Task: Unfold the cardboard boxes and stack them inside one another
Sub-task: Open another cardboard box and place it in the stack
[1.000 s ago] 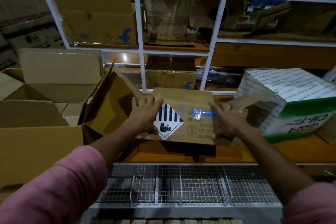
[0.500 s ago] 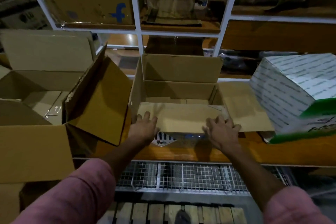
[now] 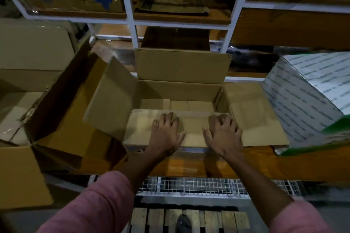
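The open brown cardboard box [image 3: 180,89] sits at the near edge of the orange wooden shelf [image 3: 265,161]. Left hand [image 3: 166,134] and right hand [image 3: 223,134] press its near flap, fingers spread. It looks light and stiff but creasable; hold by the side walls.

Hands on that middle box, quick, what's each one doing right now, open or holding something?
Left hand: open, fingers spread, pressing on the near flap of the open box.
Right hand: on the same flap, fingers bent; whether it grips cannot be told.
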Motion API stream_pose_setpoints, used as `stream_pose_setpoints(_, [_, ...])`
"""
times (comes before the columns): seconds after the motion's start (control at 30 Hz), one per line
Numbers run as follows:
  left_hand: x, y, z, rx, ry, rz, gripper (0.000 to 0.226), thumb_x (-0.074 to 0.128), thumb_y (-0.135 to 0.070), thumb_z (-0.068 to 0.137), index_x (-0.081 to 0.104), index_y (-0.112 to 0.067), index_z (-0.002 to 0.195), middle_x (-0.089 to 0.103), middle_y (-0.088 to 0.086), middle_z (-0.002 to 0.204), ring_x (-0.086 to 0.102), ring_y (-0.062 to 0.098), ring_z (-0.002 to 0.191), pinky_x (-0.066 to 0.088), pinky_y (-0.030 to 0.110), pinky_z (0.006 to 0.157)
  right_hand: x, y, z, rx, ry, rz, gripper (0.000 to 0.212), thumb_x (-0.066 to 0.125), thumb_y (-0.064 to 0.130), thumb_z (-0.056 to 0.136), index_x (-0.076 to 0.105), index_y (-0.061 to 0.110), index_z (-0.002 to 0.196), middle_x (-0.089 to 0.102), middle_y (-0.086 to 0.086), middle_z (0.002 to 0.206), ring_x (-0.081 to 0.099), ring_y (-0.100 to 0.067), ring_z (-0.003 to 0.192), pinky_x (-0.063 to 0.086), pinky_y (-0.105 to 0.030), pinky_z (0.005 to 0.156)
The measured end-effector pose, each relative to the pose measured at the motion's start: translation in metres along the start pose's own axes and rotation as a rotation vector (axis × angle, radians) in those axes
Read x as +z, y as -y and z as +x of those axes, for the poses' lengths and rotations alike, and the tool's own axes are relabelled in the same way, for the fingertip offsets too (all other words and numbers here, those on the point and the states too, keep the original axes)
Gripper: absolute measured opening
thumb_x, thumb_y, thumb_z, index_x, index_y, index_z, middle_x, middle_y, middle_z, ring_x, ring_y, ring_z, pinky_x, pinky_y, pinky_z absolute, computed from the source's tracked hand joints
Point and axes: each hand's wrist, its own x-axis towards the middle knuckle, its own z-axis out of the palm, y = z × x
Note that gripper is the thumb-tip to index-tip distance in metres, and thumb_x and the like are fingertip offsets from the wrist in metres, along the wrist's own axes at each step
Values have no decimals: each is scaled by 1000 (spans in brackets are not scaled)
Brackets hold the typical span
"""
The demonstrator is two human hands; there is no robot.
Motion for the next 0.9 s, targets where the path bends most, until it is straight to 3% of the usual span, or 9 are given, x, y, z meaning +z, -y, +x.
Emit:
stream_pose_setpoints(0.13, [9,-1,5,-29,-79,-18,65,27,-56,97,37,-18,149,34,12,160,29,32,147,26,54,119,3,-20,19,114,-154,-24,43,60,38,92,62,10,125,49,-24,141,48,-44,123,40,-52,98])
stream_pose_setpoints(0.23, [7,1,12,-42,-55,-8,69,23,-56,96,32,-18,152,29,13,163,25,33,149,22,54,121,6,-26,33,240,-106,30,47,60,34,93,51,9,132,47,-25,139,45,-46,127,42,-54,97])
stream_pose_setpoints(0.3, [7,3,16,-39,-45,8,71,19,-56,94,31,-17,153,28,14,164,24,33,150,22,54,121,6,-31,44,272,-49,140,44,55,29,98,45,5,134,55,-25,128,55,-45,116,47,-50,90])
stream_pose_setpoints(0.43, [11,2,17,-54,-58,15,69,22,-54,94,34,-17,151,30,14,162,28,35,147,24,55,120,4,-39,53,312,-60,309,30,53,22,103,52,5,128,65,-24,109,63,-43,98,44,-38,70])
stream_pose_setpoints(0.6, [12,1,19,-55,-54,7,67,27,-53,95,34,-17,151,30,14,162,27,35,148,23,56,121,1,-37,49,356,-53,303,35,60,18,100,52,9,133,63,-23,115,60,-43,105,39,-36,72])
stream_pose_setpoints(0.7, [12,1,21,-61,-46,9,66,28,-53,96,33,-18,151,28,13,163,24,35,149,21,56,121,6,-35,50,334,-98,275,37,62,20,98,52,9,132,67,-21,113,65,-42,99,47,-39,70])
stream_pose_setpoints(0.77, [12,0,22,-63,-49,12,66,28,-54,96,33,-18,151,29,14,162,24,35,149,21,56,121,11,-35,49,241,-135,179,36,60,25,99,54,8,130,67,-21,119,65,-40,104,55,-47,83])
stream_pose_setpoints(0.83, [12,0,22,-63,-48,8,66,28,-54,96,32,-18,151,28,14,162,23,35,149,21,56,121,16,-34,48,109,-197,110,36,51,30,103,59,7,130,60,-21,135,57,-39,123,47,-52,102])
stream_pose_setpoints(0.9, [13,-1,24,-65,-49,8,66,30,-54,97,32,-18,151,27,14,163,22,35,149,20,56,122,16,-25,48,-61,-195,111,37,43,33,105,60,12,129,55,-19,141,50,-37,131,40,-53,110])
